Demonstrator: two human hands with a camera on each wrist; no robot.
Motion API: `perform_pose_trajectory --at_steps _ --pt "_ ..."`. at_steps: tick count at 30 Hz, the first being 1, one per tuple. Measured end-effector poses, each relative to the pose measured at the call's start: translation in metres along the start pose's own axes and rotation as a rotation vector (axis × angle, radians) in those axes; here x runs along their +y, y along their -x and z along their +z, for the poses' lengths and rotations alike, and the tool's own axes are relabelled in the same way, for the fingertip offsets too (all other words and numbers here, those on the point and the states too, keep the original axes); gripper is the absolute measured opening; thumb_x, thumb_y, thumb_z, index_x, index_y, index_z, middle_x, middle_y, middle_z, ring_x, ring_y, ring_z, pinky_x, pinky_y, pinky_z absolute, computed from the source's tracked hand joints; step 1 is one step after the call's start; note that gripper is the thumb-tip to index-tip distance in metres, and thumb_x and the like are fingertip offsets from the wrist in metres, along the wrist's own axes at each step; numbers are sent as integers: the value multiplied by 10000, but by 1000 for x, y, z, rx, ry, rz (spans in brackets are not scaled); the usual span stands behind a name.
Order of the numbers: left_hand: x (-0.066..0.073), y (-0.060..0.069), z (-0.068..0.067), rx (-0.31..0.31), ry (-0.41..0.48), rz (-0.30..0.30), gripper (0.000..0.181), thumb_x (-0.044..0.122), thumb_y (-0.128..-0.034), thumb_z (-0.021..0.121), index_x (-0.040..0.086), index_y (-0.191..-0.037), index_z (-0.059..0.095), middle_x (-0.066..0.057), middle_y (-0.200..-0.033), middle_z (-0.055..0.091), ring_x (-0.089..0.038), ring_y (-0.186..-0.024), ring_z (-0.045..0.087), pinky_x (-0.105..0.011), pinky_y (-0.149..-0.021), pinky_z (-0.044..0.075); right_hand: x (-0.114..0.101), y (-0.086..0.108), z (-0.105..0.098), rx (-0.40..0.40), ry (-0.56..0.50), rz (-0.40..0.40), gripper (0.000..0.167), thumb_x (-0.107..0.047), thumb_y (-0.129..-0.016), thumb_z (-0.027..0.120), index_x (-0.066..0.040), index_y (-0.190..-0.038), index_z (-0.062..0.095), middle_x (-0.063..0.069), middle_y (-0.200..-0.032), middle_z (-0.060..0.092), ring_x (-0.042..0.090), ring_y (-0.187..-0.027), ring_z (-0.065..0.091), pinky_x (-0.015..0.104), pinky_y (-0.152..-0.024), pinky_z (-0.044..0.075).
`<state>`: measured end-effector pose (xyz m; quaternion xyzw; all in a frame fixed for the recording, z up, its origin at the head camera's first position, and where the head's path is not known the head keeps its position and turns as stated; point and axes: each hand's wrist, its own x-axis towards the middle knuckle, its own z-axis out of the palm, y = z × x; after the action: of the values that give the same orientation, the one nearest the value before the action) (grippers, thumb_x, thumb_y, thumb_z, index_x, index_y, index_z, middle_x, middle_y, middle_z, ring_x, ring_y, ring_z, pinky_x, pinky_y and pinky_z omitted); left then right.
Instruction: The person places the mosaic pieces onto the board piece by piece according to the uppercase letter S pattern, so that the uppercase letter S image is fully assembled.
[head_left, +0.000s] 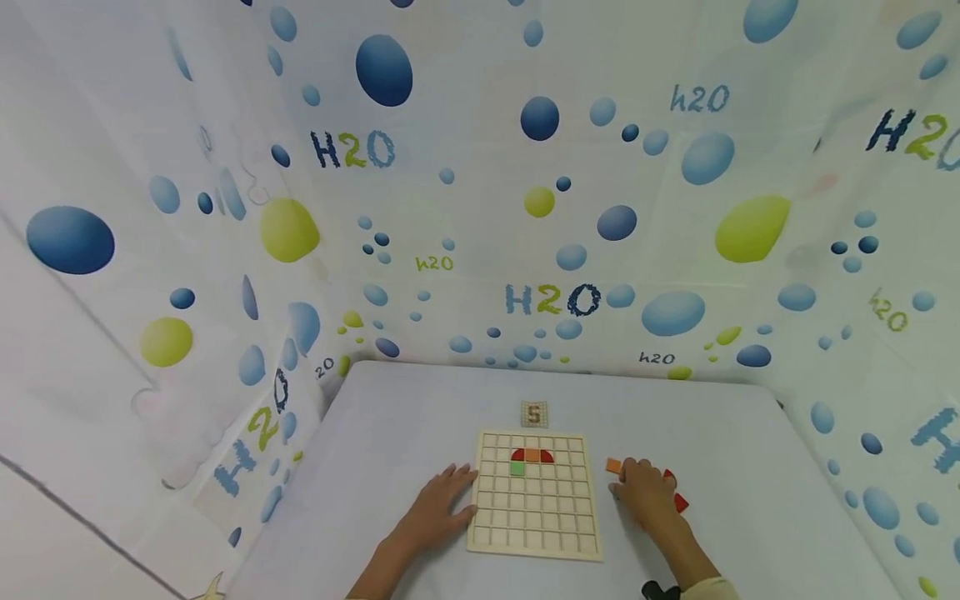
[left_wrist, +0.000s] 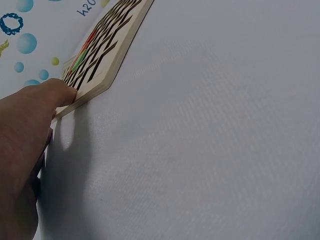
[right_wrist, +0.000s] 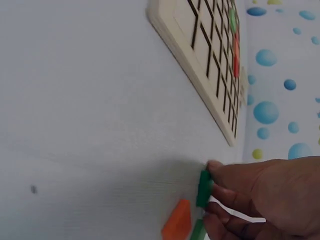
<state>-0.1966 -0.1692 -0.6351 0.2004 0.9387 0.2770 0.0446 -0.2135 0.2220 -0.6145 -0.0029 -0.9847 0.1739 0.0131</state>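
Note:
A pale wooden grid board (head_left: 534, 521) lies on the white table. In its upper cells sit two red curved tiles (head_left: 547, 457), an orange square tile (head_left: 532, 456) and a light green tile (head_left: 517, 469). My left hand (head_left: 437, 510) rests at the board's left edge, fingers fairly straight, thumb (left_wrist: 65, 92) touching the rim. Right of the board, my right hand (head_left: 647, 493) reaches down among loose tiles. In the right wrist view its thumb and fingers pinch a green tile (right_wrist: 204, 189); blur hides the exact hold.
By the right hand lie an orange tile (head_left: 613, 466), red tiles (head_left: 681, 502), and a second green tile (right_wrist: 198, 230). Beyond the board is a small beige gridded card (head_left: 535, 414) marked like an S or 5. A dark object (head_left: 660, 591) shows near the right forearm. A patterned curtain (head_left: 465, 208) hangs behind.

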Motion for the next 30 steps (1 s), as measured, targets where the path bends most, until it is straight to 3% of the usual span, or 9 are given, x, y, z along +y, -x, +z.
perform_pose_trajectory --at_steps 5,14,20,24,27,30 --pt "-1 0 -1 12 -8 -1 612 388 -1023 633 108 -1555 518 -144 -1620 491 -430 -1538 378 -646 -1251 301 -9 10 -4 19 -3 -46 218 -101 -915 794 -41 -880 588 80 -792 539 235 -703 545 460 -633 482" --pt "-2 0 2 11 -9 4 610 400 -1028 626 113 -1556 517 -141 -1620 492 -431 -1534 384 -644 -1248 309 -16 22 -14 -59 -40 16 241 -84 -884 833 -11 -979 624 86 -847 565 219 -748 542 429 -685 540" --pt "1 1 -2 20 6 18 598 368 -1026 640 86 -1541 528 -176 -1605 500 -467 -1517 392 -673 -1233 309 -9 20 -5 -33 -171 -106 243 67 -868 774 -13 -1062 652 131 -1015 610 266 -934 608 471 -844 591" --pt "1 1 -1 18 -5 23 600 368 -1028 630 87 -1546 523 -180 -1605 499 -472 -1513 392 -675 -1229 313 -7 20 -1 -22 -193 -75 286 -17 -865 814 -5 -1111 668 173 -1092 615 287 -961 608 480 -847 589" --pt "1 1 0 17 -13 24 599 372 -1031 628 88 -1548 520 -180 -1606 497 -473 -1513 391 -671 -1232 312 -5 20 3 -16 -174 -28 266 -89 -879 833 -6 -1069 668 158 -1041 609 252 -894 578 425 -781 567" --pt "2 0 -1 15 -9 19 600 372 -1030 633 88 -1547 522 -177 -1607 497 -467 -1517 389 -668 -1237 306 -4 20 6 -22 -176 -34 206 -63 -890 818 -19 -1020 664 127 -983 591 228 -861 564 409 -771 565"
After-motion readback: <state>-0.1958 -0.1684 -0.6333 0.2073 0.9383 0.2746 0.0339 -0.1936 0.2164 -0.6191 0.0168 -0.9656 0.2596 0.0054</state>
